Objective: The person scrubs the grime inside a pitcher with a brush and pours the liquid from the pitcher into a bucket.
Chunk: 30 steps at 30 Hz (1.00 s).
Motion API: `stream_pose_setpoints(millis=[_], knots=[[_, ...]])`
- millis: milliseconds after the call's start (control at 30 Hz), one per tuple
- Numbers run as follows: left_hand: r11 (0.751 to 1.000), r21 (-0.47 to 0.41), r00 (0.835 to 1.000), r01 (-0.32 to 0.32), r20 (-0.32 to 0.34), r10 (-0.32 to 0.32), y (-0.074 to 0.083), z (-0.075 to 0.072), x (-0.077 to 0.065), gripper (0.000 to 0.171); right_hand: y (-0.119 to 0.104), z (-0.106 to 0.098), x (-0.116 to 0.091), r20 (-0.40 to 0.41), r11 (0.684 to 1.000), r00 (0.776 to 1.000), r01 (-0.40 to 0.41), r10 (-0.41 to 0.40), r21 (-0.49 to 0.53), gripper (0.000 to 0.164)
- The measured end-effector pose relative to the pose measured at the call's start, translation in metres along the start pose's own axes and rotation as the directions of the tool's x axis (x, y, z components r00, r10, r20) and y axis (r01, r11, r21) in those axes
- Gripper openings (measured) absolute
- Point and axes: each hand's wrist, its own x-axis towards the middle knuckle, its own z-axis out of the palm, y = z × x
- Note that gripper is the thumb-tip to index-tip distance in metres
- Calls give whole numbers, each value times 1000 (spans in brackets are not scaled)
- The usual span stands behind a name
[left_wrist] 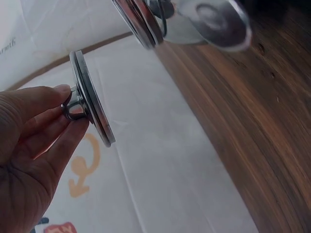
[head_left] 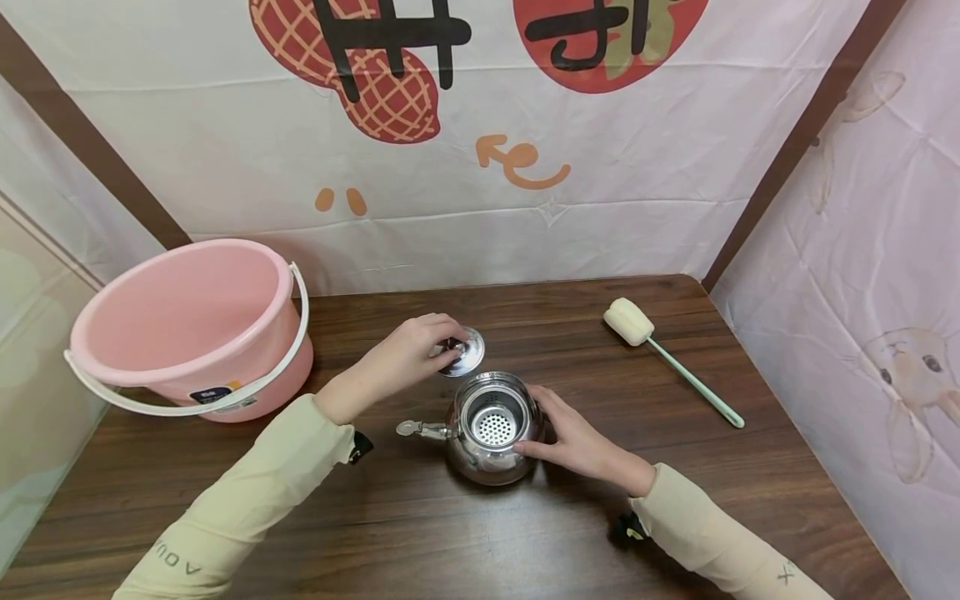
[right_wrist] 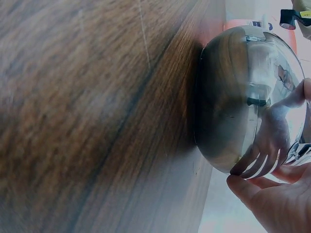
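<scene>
A shiny steel kettle (head_left: 487,468) stands uncovered on the table, and a perforated strainer (head_left: 495,428) shows inside its mouth. From its left side juts a spout (head_left: 431,431) with a flat round tip. My left hand (head_left: 408,360) pinches the knob of the round metal lid (head_left: 471,353) just behind the kettle. In the left wrist view that lid (left_wrist: 92,102) is tipped on edge, apart from the kettle. My right hand (head_left: 581,442) grips the kettle's right side, thumb near the rim and fingers round the far side. The right wrist view shows fingertips against the mirror-like body (right_wrist: 243,97).
A pink bucket (head_left: 183,367) with a white handle stands at the left. At the back right lies a sponge brush (head_left: 630,322) with a long pale green handle. Printed cloth (head_left: 450,242) hangs behind the wooden table (head_left: 360,525) and along its sides.
</scene>
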Motion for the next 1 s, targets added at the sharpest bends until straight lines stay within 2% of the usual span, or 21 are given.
stream_pose_setpoints(millis=[300,533,867,1000], knots=[[992,17,991,127,31,-127,-15,-4,-6,17,-3,-1,-1,29,999,999,-40,40,5,79],[982,-3,982,187,27,-187,-29,-6,-11,17,-3,-1,-1,29,998,998,-56,56,-2,79],[945,14,944,328,21,-328,-44,-7,-19,17,-4,-1,-1,30,998,997,-64,65,-17,81],[930,29,930,366,17,-367,-54,-5,-25,16,-4,-2,-1,31,998,998,-61,62,-17,81]])
